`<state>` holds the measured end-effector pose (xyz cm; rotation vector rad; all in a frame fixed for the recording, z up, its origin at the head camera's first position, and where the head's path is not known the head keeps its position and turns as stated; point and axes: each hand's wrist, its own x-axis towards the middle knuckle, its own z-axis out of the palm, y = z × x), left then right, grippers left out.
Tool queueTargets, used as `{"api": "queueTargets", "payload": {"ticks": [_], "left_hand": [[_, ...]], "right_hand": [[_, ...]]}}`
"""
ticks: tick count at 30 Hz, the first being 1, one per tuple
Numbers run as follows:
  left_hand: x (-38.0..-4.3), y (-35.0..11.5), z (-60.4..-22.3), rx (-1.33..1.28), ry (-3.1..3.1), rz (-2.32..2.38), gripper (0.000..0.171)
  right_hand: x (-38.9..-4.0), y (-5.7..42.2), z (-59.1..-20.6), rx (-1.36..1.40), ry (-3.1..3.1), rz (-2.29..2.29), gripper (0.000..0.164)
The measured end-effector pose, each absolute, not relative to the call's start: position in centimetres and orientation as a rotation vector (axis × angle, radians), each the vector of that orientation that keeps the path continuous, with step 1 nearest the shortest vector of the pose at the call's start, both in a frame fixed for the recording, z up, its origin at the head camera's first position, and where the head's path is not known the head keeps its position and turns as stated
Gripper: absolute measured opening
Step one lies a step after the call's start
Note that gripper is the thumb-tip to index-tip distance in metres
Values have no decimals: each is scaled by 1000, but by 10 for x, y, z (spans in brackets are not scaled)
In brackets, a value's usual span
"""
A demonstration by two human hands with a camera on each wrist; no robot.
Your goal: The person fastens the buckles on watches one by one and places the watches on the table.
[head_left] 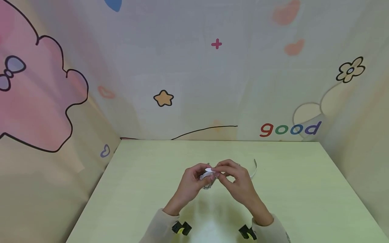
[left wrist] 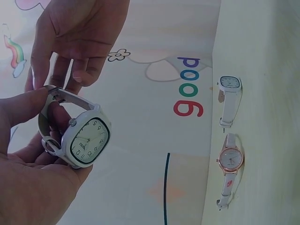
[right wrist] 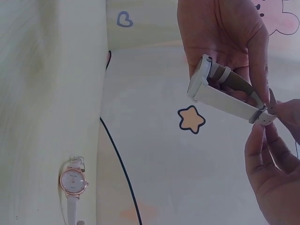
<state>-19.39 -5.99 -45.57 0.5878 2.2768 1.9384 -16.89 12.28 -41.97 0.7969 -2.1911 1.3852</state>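
Note:
A white wristwatch [left wrist: 89, 142] with a rounded-square dial is held up above the table, its strap closed into a loop. My left hand [head_left: 189, 184] grips it, and in the left wrist view the thumb lies on the strap near the buckle. With thumb and fingers, my right hand [head_left: 238, 180] pinches the strap end beside the metal buckle [right wrist: 258, 116]. The right wrist view shows the white strap [right wrist: 227, 104] edge-on, its free tip at the right hand's fingertips. In the head view, the hands cover much of the watch.
On the table [head_left: 136, 189] lie a second white watch [left wrist: 229, 83] with a squarish face and a round rose-gold watch [left wrist: 230, 158] with a pale strap. Behind my right hand, a strap [head_left: 254, 168] shows partly. A printed curtain [head_left: 194, 74] stands behind the table.

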Motion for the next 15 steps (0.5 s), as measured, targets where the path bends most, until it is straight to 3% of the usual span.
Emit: {"api": "queueTargets", "payload": {"ticks": [15], "left_hand": [[-193,-61,-452,578,2221,2014,23]], "right_hand": [[-174,124,-423,784,-2198,1389,23]]}}
